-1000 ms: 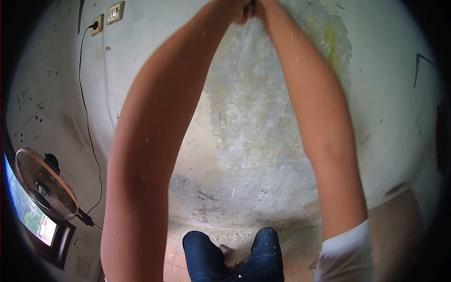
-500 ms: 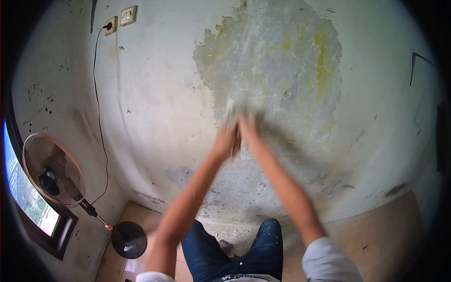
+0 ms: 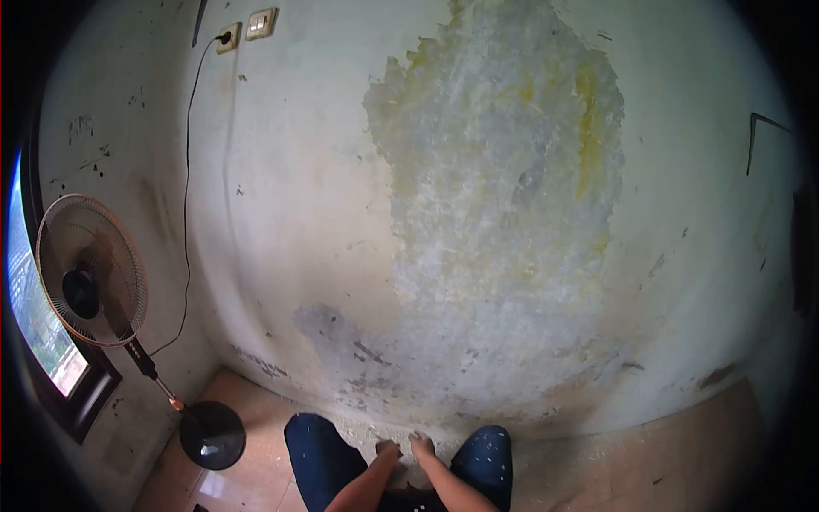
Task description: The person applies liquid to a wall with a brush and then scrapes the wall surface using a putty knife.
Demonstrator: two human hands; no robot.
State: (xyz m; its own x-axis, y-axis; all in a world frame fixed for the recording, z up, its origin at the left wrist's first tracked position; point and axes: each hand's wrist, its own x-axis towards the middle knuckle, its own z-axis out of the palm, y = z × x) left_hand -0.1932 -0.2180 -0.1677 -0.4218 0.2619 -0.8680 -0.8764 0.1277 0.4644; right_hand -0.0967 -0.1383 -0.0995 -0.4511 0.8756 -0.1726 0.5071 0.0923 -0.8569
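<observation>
Low between my knees, my left hand [image 3: 389, 448] and my right hand [image 3: 421, 446] are close together, a small gap between them. Both look closed, with the fingers curled in. Whatever they hold, if anything, is too small and dark to make out. Behind them is the foot of the wall [image 3: 299, 213], where pale flakes [image 3: 363, 427] lie on the floor. Above the hands, a large grey bare patch [image 3: 495, 196] with yellowish streaks shows where the paint is gone.
A standing fan [image 3: 92, 269] with a round black base [image 3: 212, 435] is at the left, beside a window [image 3: 43, 299]. Its cord [image 3: 187, 171] runs up to a wall socket [image 3: 228, 38] next to a light switch [image 3: 261, 24]. Tiles [image 3: 264, 418] cover the floor.
Both hands have come down from the bare patch on the wall to between my knees. The view has shifted slightly, and my knees are spread wider.
</observation>
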